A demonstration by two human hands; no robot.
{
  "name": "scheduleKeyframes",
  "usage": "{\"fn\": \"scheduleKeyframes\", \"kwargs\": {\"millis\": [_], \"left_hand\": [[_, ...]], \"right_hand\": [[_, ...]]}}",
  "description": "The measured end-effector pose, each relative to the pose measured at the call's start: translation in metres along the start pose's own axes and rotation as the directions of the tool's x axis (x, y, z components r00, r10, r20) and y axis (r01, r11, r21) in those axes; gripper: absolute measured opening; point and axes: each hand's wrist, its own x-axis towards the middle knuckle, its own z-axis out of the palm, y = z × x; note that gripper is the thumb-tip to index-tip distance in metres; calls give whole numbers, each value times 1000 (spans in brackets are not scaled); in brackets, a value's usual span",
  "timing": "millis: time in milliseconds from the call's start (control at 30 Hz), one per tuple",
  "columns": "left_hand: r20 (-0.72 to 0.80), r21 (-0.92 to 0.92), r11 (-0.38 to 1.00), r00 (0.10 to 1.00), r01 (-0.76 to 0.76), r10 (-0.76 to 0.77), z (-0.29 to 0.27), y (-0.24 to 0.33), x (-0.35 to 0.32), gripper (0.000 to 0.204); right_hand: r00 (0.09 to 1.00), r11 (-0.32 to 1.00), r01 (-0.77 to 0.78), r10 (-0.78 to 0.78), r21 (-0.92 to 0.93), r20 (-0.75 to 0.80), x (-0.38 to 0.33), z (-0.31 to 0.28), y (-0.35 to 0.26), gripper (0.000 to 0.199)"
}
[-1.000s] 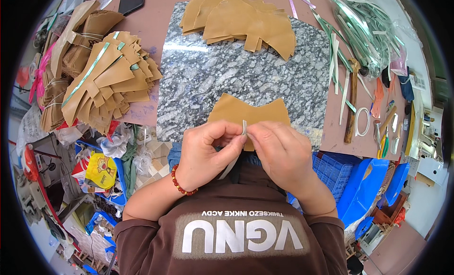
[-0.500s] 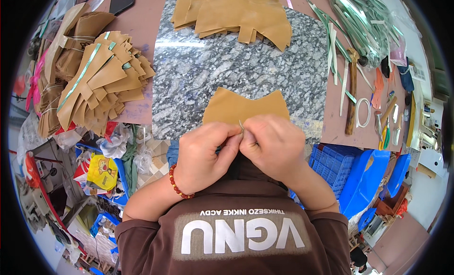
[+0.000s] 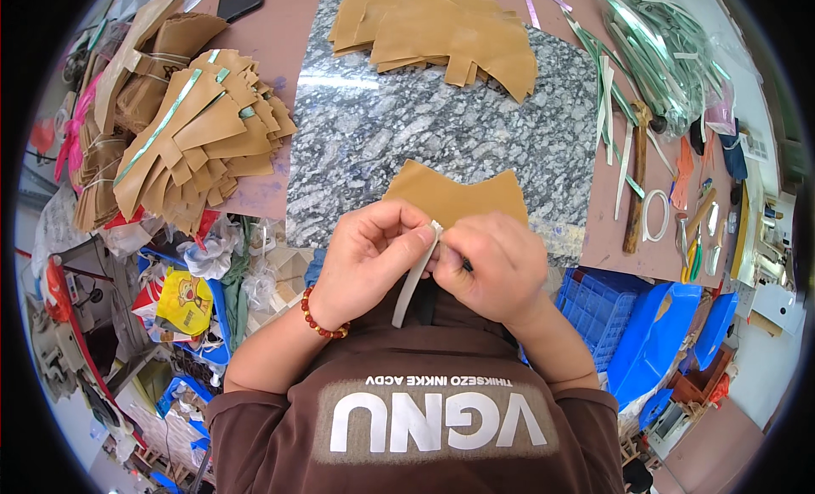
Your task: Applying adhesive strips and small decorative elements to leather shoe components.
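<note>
Over the near edge of the slab, the left hand pinches a pale strip near its upper end, and the strip hangs down toward the person. Beside it, the right hand has curled fingers; whether these also pinch the strip, I cannot tell. At this same edge lies a tan piece, partly hidden by both hands.

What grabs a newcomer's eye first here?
The left hand pinching a pale strip, right hand beside it, at centre. Beyond them, a speckled grey slab with tan pieces piled at its far end. Then the fanned tan stack left of the slab.
</note>
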Motion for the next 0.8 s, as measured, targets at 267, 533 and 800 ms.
{"fn": "scheduleKeyframes", "kwargs": {"millis": [267, 533, 800], "left_hand": [[-90, -136, 990, 995, -42, 29, 6, -3, 5, 10], [-157, -73, 990, 982, -121, 109, 16, -4, 3, 9], [-131, -50, 990, 983, -135, 127, 16, -6, 3, 10]], "right_hand": [[941, 938, 333, -337, 98, 26, -9, -8, 0, 21], [997, 994, 18, -10, 108, -77, 1, -6, -6, 24], [994, 987, 107, -103, -121, 41, 2, -3, -2, 20]]}}
